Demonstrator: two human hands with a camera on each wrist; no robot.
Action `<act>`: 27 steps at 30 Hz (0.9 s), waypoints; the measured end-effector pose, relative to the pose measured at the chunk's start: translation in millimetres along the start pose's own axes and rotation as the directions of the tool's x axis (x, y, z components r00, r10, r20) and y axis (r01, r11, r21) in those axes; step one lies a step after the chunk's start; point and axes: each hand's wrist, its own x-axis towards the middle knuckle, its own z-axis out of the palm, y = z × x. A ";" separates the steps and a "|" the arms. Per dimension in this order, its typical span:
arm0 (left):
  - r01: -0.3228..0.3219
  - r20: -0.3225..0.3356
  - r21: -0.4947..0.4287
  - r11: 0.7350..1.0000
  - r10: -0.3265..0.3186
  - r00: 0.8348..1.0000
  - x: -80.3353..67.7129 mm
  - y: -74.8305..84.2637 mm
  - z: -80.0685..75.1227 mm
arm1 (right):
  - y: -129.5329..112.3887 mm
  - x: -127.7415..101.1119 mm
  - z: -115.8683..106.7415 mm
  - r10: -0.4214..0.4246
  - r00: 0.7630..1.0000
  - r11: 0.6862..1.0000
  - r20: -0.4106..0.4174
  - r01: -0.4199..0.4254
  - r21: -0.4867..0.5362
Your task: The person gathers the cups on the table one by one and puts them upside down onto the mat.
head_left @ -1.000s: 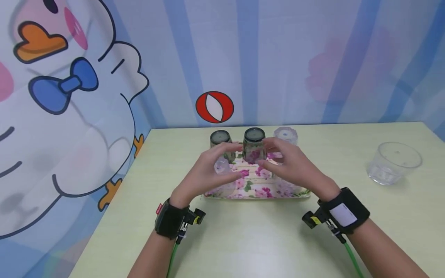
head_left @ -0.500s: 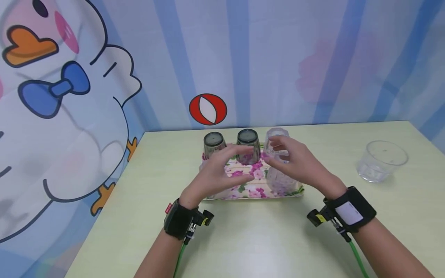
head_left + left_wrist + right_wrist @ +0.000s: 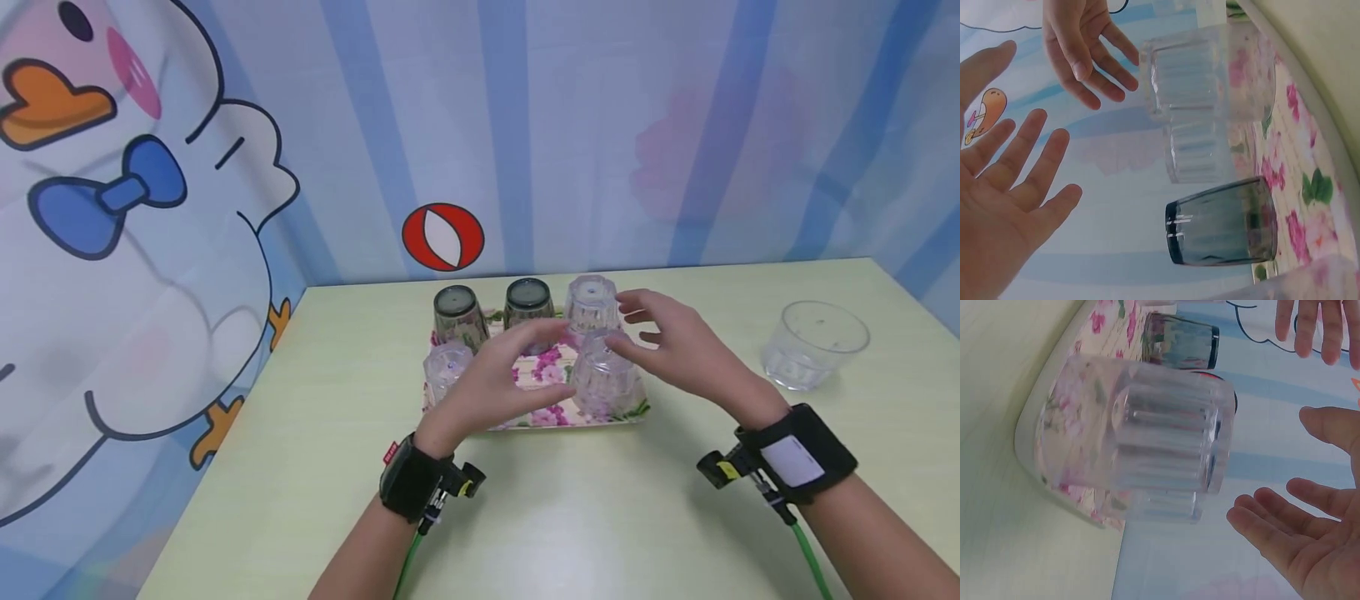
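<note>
A flowered tray (image 3: 609,419) on the pale green table holds several upside-down glasses. Two dark grey ones (image 3: 456,312) (image 3: 528,302) and a clear one (image 3: 592,302) form the back row. Two clear ribbed ones (image 3: 446,371) (image 3: 603,383) stand in front. My left hand (image 3: 510,375) hovers over the tray's middle with fingers spread and holds nothing. My right hand (image 3: 671,342) hovers just right of the front right clear glass (image 3: 1141,431), also spread and empty. The left wrist view shows a dark glass (image 3: 1222,222), clear glasses (image 3: 1207,78) and both open palms.
An upright clear cup (image 3: 815,343) stands alone on the table at the right. A wall with blue stripes and a cartoon duck rises close behind the tray and along the left side. Bare tabletop (image 3: 570,517) lies between the tray and me.
A second ago both hands were cupped about the middle dark glass. They have come away from it, fingers spread, and the right hand has shifted right, beside the clear glasses.
</note>
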 end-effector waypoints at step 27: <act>-0.066 0.079 0.011 0.998 0.065 0.995 35.7 27.3 56.0 | 42.3 -16.5 -41.8 0.037 0.997 0.997 -0.065 -0.041 -0.072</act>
